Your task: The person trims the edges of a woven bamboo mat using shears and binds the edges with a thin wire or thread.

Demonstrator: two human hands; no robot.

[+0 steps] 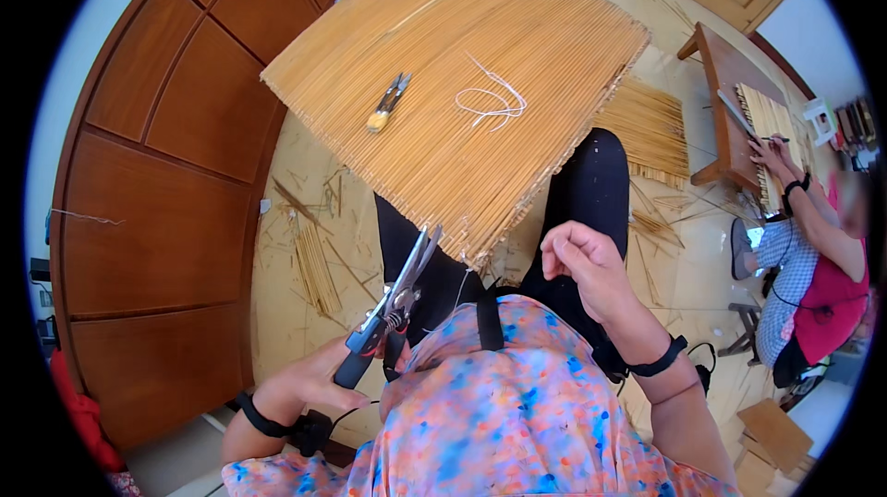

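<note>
My left hand (pixel 325 375) is closed round the dark grips of spring-loaded pruning shears (pixel 395 303). Their blades point up and stand a little apart, beside the near corner of a large mat of thin straw-coloured sticks (pixel 434 44). The mat lies slanting over my knees. To the right of that corner, my right hand (pixel 589 261) is raised with its fingers curled; whatever may be in them is hidden. A thin pale thread (pixel 467 268) hangs at the mat's corner. On the mat lie pliers (pixel 389 104) with dark-and-yellow handles and a loose loop of white string (pixel 506 111).
Wooden cabinets (pixel 166 220) line the left side. Loose sticks (pixel 319 266) litter the tiled floor, and another stick bundle (pixel 647 123) lies right of the mat. At far right, a seated person (pixel 822 284) works at a wooden bench (pixel 716 81).
</note>
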